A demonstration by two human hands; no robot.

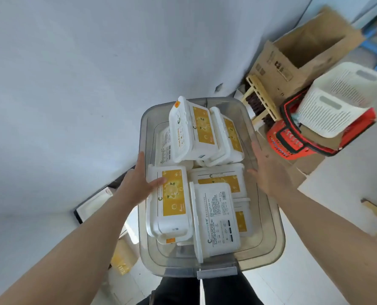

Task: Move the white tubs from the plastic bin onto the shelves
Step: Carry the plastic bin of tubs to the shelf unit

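A clear grey plastic bin (269,245) stands on the floor below me, filled with several white tubs with yellow labels. My left hand (139,179) reaches over the bin's left rim, fingers straight, its thumb lying on the near-left tub (172,201). My right hand (266,170) hovers over the bin's right rim with fingers spread and holds nothing. Another tub (216,219) lies label-side up in the middle. Two more tubs (189,130) lean against each other at the far end. No shelf is in view.
A white wall (73,84) runs along the left. To the right stand an open cardboard box (308,47), a red basket (297,139) with a white slatted basket (337,100) inside, and a yellow stool (262,100). A small carton (121,258) lies at the bin's left.
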